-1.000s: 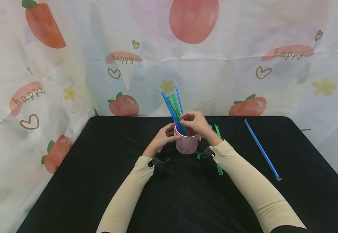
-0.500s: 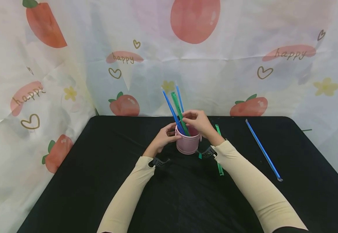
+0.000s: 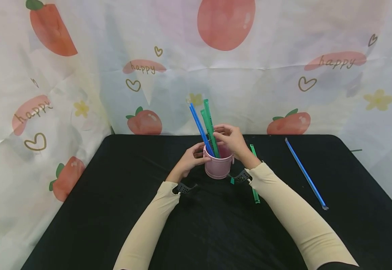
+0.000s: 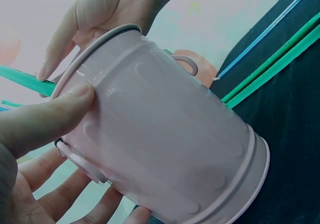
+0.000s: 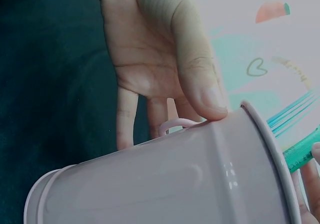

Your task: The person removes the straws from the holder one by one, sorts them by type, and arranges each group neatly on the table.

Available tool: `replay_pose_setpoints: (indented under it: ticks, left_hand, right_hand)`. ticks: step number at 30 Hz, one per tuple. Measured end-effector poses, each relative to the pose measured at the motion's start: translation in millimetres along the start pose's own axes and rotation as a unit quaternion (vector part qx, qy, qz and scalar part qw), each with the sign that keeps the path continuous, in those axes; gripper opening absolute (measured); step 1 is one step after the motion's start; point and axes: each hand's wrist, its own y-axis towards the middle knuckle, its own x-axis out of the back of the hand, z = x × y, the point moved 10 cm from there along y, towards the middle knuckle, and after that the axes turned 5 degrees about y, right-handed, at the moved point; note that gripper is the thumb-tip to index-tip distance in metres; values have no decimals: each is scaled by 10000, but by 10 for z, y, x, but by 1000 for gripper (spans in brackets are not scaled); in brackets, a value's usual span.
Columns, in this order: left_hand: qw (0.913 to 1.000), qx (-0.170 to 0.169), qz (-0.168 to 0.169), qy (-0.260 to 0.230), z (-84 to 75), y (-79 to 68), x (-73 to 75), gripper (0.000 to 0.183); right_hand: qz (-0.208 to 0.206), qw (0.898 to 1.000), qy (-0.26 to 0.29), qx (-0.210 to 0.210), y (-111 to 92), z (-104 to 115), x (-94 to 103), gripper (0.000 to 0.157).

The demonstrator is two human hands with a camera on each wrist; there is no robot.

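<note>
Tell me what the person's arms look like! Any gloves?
They wear a long cream cloth left sleeve and matching right sleeve, both wrinkly, plus dark, rubbery-looking wrist straps with little holes. Black fabric edges the right sleeve. No gloves show on the left grip or right grip.

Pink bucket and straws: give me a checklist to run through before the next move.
1. Pink bucket upright: ok.
2. Left hand steadying it: ok, thumb against its side near the rim.
3. Right hand free: not ok, its fingers are at the green straws standing in the bucket.
4. Blue straws inside: ok, leaning against the rim on the left-hand side.
5. All straws in: not ok, a loose blue straw and loose green straws lie on the table.
6. Exact number inside: cannot tell, they overlap.
</note>
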Motion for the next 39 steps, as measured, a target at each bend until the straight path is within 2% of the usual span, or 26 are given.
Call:
replay_pose_setpoints:
  ticks: [7,13,24,34,39]
  left_hand:
    - [10000,39,-2,-58,16,7,0,62]
    - [10000,57,21,-54,1,3,-9,63]
    - [10000,9,-8,5,-19,5,-5,63]
    - [10000,-9,-18,35,-39,-19,3,64]
    - [10000,1,-12,28,-21,-9,6,63]
  right_hand:
    - [-140,9999,1,-33,-16,28,33,34]
    - [-180,9996,210,-115,11,51,80,34]
    - [-298,9992,270,27,66,223,192,37]
    - [-438,9970,480,422,86,472,309,32]
    - [-472,9951,544,672,72,619,374,23]
